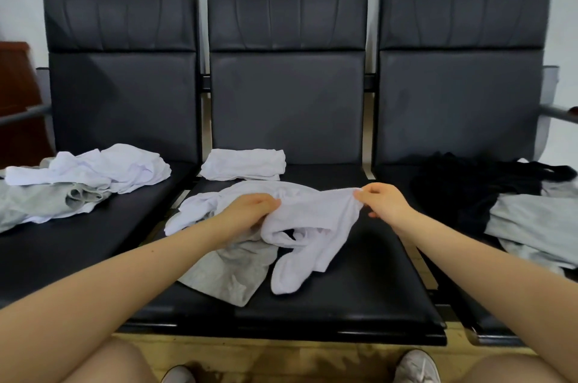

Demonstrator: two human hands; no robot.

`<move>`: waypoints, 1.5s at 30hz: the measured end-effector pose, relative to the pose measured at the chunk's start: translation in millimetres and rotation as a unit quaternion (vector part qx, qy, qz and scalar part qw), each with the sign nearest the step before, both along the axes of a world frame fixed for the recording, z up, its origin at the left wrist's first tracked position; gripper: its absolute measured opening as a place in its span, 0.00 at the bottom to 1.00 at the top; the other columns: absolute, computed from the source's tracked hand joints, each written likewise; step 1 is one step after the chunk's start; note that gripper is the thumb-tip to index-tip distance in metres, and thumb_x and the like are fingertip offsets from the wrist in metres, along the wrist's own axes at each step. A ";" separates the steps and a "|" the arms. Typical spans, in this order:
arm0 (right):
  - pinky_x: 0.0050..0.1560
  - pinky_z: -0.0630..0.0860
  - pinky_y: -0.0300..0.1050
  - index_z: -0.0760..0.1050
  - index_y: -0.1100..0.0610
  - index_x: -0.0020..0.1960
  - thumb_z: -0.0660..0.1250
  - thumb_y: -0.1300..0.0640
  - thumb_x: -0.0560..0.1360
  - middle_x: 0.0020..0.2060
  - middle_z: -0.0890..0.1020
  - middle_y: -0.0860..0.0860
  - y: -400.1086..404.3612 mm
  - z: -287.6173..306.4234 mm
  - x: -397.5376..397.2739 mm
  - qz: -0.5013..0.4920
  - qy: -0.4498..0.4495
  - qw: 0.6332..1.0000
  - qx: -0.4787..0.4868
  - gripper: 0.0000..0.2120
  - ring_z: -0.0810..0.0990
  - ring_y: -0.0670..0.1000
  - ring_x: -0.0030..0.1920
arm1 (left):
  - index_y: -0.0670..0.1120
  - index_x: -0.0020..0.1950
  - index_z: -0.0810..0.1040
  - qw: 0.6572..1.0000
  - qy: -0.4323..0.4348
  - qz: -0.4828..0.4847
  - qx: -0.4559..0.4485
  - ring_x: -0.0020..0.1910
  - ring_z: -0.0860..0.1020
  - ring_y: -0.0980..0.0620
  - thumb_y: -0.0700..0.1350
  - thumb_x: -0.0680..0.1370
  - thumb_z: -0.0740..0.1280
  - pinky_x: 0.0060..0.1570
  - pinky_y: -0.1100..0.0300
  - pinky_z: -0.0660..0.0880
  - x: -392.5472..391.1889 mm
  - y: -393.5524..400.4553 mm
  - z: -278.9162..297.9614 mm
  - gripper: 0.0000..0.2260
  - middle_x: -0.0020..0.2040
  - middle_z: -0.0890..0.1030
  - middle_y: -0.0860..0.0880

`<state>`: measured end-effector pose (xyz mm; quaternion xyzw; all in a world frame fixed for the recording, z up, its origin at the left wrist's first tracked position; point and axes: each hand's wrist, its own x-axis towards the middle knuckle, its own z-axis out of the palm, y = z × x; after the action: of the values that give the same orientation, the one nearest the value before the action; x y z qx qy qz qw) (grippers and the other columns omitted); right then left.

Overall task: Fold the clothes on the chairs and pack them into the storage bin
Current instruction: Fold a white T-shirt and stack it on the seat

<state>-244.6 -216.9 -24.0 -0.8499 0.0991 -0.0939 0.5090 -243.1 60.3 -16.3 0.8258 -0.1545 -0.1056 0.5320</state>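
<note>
Inspection at the middle chair (359,273): my left hand (250,210) and right hand (380,199) each pinch the top edge of a white garment (312,226), fingers curled onto the cloth, with the edge stretched between them above the seat. The rest of it hangs down toward me, its lower end lying on the seat beside a grey garment (231,270).

Orientation: the held edge runs left to right, rising slightly toward my right hand; the garment's long axis runs from that edge toward the seat's front, with two tube-like ends pointing at me.

Judgement on the step: I am spreading it for folding. To do it well, keep the edge taut and level, clear it off the grey piece, lay it flat, then smooth it before folding.

One folded white stack (244,163) sits at the seat's back. The storage bin is not in view.
</note>
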 end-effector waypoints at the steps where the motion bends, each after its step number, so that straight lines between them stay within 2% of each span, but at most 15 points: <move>1: 0.46 0.75 0.43 0.78 0.57 0.49 0.66 0.56 0.77 0.46 0.81 0.51 -1.1 -0.8 0.7 -0.019 -0.006 0.997 -0.071 0.05 0.78 0.51 0.48 | 0.41 0.40 0.74 0.999 0.015 0.013 -0.050 0.36 0.71 0.52 0.52 0.77 0.64 0.38 0.60 0.68 2.1 -1.4 2.8 0.14 0.35 0.74 0.48; 4: 0.46 0.74 0.42 0.78 0.55 0.49 0.66 0.57 0.77 0.42 0.80 0.48 9.7 2.0 -5.2 -0.009 -0.048 0.989 -0.138 0.04 0.78 0.49 0.46 | 0.40 0.46 0.78 0.986 0.024 0.051 -0.155 0.45 0.73 0.46 0.50 0.77 0.64 0.47 0.51 0.68 7.5 -5.4 10.5 0.13 0.43 0.77 0.42; 7: 0.45 0.76 0.45 0.80 0.58 0.46 0.67 0.57 0.76 0.42 0.82 0.56 39.7 10.3 -22.1 0.141 -0.077 0.982 -0.103 0.05 0.78 0.49 0.41 | 0.33 0.56 0.77 0.973 0.032 0.106 -0.201 0.49 0.77 0.44 0.48 0.79 0.64 0.51 0.51 0.71 14.0 -9.1 14.6 0.17 0.50 0.80 0.38; 9: 0.45 0.75 0.41 0.82 0.56 0.46 0.70 0.53 0.75 0.42 0.83 0.55 58.5 13.5 -37.7 0.268 -0.031 0.960 -0.077 0.06 0.77 0.44 0.38 | 0.33 0.58 0.77 0.967 0.041 0.124 -0.219 0.51 0.78 0.42 0.49 0.77 0.65 0.53 0.50 0.72 19.0 -9.1 13.8 0.20 0.54 0.80 0.36; 12: 0.40 0.70 0.33 0.81 0.46 0.49 0.70 0.43 0.73 0.33 0.78 0.44 73.1 11.5 -56.8 0.437 0.115 0.871 -0.193 0.09 0.74 0.39 0.34 | 0.35 0.51 0.77 0.951 0.045 0.155 -0.264 0.47 0.79 0.42 0.46 0.81 0.61 0.50 0.51 0.74 25.5 -8.3 13.1 0.13 0.46 0.80 0.38; 14: 0.38 0.66 0.37 0.79 0.52 0.43 0.69 0.41 0.73 0.29 0.72 0.43 71.5 6.3 -59.4 0.461 0.142 0.839 -0.251 0.14 0.69 0.42 0.31 | 0.39 0.44 0.75 0.929 0.043 0.183 -0.320 0.36 0.77 0.48 0.44 0.82 0.58 0.42 0.55 0.73 29.6 -8.2 14.2 0.12 0.36 0.79 0.43; 17: 0.39 0.64 0.46 0.61 0.55 0.28 0.66 0.37 0.73 0.26 0.60 0.48 53.1 1.2 -50.7 0.412 0.122 0.858 -0.281 0.27 0.59 0.47 0.29 | 0.42 0.40 0.72 0.885 0.066 0.213 -0.408 0.23 0.71 0.54 0.44 0.82 0.57 0.34 0.60 0.70 34.5 -6.0 18.4 0.13 0.23 0.72 0.49; 20: 0.37 0.65 0.42 0.65 0.59 0.28 0.65 0.40 0.74 0.26 0.62 0.49 23.6 -1.1 -39.3 0.317 0.075 0.899 -0.292 0.27 0.62 0.46 0.29 | 0.44 0.44 0.73 0.856 0.088 0.234 -0.452 0.19 0.64 0.57 0.45 0.82 0.59 0.27 0.63 0.66 38.8 -4.5 20.7 0.09 0.26 0.70 0.51; 24: 0.32 0.69 0.34 0.75 0.68 0.35 0.72 0.58 0.73 0.30 0.73 0.53 -6.3 8.0 -31.5 0.165 -0.009 0.985 -0.057 0.15 0.72 0.45 0.31 | 0.44 0.45 0.72 0.869 0.108 0.235 -0.421 0.18 0.62 0.57 0.44 0.82 0.58 0.21 0.66 0.65 40.0 -12.4 18.9 0.08 0.38 0.72 0.49; 28: 0.33 0.73 0.37 0.73 0.60 0.43 0.70 0.64 0.74 0.38 0.78 0.54 -20.5 16.4 -24.7 0.041 -0.063 0.993 0.093 0.06 0.80 0.48 0.37 | 0.44 0.44 0.72 0.895 0.105 0.225 -0.370 0.20 0.65 0.56 0.44 0.82 0.58 0.22 0.64 0.64 37.6 -23.0 16.3 0.09 0.37 0.72 0.48; 31: 0.37 0.73 0.38 0.75 0.57 0.55 0.70 0.62 0.74 0.46 0.79 0.53 -28.0 10.1 -20.1 0.020 -0.001 0.999 0.026 0.11 0.80 0.51 0.44 | 0.42 0.50 0.75 0.909 0.112 0.208 -0.344 0.27 0.69 0.53 0.46 0.81 0.61 0.22 0.64 0.66 36.9 -24.9 12.7 0.07 0.41 0.75 0.47; 34: 0.31 0.70 0.36 0.78 0.63 0.49 0.67 0.60 0.76 0.36 0.78 0.54 -30.9 3.5 -22.5 0.075 0.099 0.992 -0.034 0.06 0.75 0.48 0.33 | 0.41 0.50 0.75 0.922 0.104 0.191 -0.319 0.26 0.69 0.53 0.46 0.79 0.64 0.23 0.64 0.66 35.1 -24.2 13.6 0.08 0.41 0.75 0.46; 38: 0.30 0.72 0.37 0.77 0.63 0.46 0.60 0.56 0.80 0.32 0.80 0.55 -30.0 2.4 -29.3 0.095 0.174 0.976 -0.092 0.12 0.77 0.49 0.31 | 0.38 0.53 0.76 0.938 0.089 0.165 -0.291 0.31 0.73 0.49 0.45 0.77 0.65 0.26 0.62 0.69 30.7 -21.3 14.1 0.11 0.41 0.77 0.42; 41: 0.31 0.77 0.38 0.75 0.60 0.57 0.60 0.55 0.80 0.43 0.84 0.58 -28.4 7.5 -28.3 0.047 0.161 0.980 0.104 0.11 0.83 0.53 0.37 | 0.38 0.48 0.76 0.947 0.086 0.147 -0.272 0.30 0.74 0.47 0.44 0.76 0.64 0.29 0.60 0.68 25.4 -19.3 14.8 0.09 0.35 0.77 0.41; 45: 0.41 0.78 0.42 0.74 0.60 0.62 0.64 0.60 0.78 0.52 0.80 0.57 -29.4 19.5 -20.2 0.000 0.079 0.915 0.397 0.13 0.81 0.53 0.45 | 0.35 0.54 0.77 0.953 0.093 0.133 -0.254 0.29 0.76 0.46 0.45 0.74 0.65 0.32 0.58 0.71 18.2 -18.3 16.2 0.15 0.34 0.78 0.41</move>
<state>-264.8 -246.3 -4.5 -0.5830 0.1678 0.0207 0.7947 -224.9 42.0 0.0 0.6629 -0.0150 -0.0672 0.7456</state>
